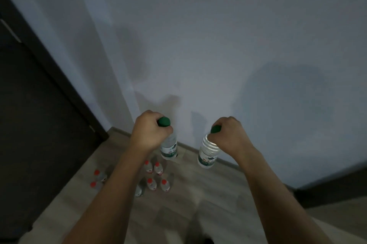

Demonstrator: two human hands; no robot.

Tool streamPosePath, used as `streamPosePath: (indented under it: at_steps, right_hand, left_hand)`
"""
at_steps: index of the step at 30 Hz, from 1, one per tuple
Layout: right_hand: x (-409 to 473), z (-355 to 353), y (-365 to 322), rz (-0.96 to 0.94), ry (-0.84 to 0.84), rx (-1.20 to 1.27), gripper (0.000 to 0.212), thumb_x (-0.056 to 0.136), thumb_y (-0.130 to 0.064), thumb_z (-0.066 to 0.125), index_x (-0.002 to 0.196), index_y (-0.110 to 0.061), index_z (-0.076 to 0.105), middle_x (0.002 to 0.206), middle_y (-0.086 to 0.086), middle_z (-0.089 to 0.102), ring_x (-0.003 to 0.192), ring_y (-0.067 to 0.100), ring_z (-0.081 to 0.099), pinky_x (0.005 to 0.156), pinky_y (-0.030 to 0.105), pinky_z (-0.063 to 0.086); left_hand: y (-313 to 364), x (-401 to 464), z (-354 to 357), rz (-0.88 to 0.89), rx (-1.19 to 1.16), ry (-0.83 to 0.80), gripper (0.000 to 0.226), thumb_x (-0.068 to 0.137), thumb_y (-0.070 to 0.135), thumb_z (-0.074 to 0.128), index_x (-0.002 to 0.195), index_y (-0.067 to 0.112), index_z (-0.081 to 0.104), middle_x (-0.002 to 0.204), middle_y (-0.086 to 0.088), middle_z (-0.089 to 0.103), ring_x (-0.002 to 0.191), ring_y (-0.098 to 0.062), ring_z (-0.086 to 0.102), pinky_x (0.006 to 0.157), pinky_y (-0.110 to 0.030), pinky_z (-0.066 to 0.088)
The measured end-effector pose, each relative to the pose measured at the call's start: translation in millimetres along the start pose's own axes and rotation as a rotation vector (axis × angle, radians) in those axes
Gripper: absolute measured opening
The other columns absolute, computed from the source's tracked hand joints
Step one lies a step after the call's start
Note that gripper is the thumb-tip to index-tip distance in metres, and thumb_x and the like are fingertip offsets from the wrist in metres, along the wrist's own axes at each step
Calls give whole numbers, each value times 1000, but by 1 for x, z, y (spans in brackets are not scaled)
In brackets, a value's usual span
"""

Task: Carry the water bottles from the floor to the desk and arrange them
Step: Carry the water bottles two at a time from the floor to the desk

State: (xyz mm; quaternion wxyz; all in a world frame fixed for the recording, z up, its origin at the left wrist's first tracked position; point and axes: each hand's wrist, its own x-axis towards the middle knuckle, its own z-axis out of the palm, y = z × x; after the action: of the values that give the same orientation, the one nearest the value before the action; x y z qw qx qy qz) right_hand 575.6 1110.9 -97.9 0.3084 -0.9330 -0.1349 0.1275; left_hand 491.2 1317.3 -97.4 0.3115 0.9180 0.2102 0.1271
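Both hands are clamped on bottles. The left hand point(148, 133) grips the neck of a clear plastic water bottle with a green cap point(168, 147), and the right hand point(231, 134) grips the neck of a second green-capped clear bottle point(207, 154). Both bottles hang upright in the air, near the pale wall point(218, 35), above the wood-pattern floor point(208, 194). Smaller clear bottles with red caps point(156, 176) stand on the floor below, beside the left forearm; the dim light makes their exact count uncertain.

The step in hand appears to be the carry. To do it well, keep the fingers wrapped firmly under the caps, let the bottles hang plumb without swinging, and keep them apart so they do not knock together. The surface is out of view, so turn steadily toward it and set each bottle down on its base.
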Motion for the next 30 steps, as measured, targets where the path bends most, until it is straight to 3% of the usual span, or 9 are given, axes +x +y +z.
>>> streamPosePath:
  at_steps: [2,7,13,19,21,30]
  right_hand:
    - [-7,-12,9,36,46,9,17,73,-13,65,90,-12,66,102,9,57,82,24,61,66,30,48]
    - [-25,-37,37,120,142,-4,14,74,-14,68,88,-13,65,103,9,56,82,22,59,71,31,50]
    - [-49,-63,78,216,247,20,13,76,-15,69,88,-15,64,102,7,58,79,18,59,71,29,51]
    - [-64,-76,91,256,277,48,14,74,-16,70,87,-15,65,100,7,59,80,16,57,67,26,45]
    - [-129,-136,164,394,425,71,13,74,-15,69,86,-16,64,100,7,59,80,16,57,68,26,46]
    - [-154,-155,199,405,452,77,14,74,-14,67,88,-13,64,101,6,55,77,15,55,67,26,45]
  left_hand:
    - [14,5,6,37,-30,-31,10,68,15,72,68,6,67,69,-9,59,64,-21,58,50,-23,40]
    - [49,13,26,103,-109,-92,11,67,17,74,69,8,68,75,-10,61,71,-23,60,58,-28,43]
    - [95,8,60,211,-128,-145,7,65,16,74,69,13,69,75,-1,55,69,-15,55,54,-11,33]
    - [114,3,71,232,-131,-142,9,65,16,73,63,18,65,74,2,52,66,-9,53,52,-12,31]
    - [203,-43,129,393,-126,-287,9,66,17,73,62,18,64,74,1,52,67,-10,53,52,-12,31]
    - [243,-65,151,447,-131,-306,8,66,19,73,64,17,66,74,3,51,67,-9,52,52,-13,31]
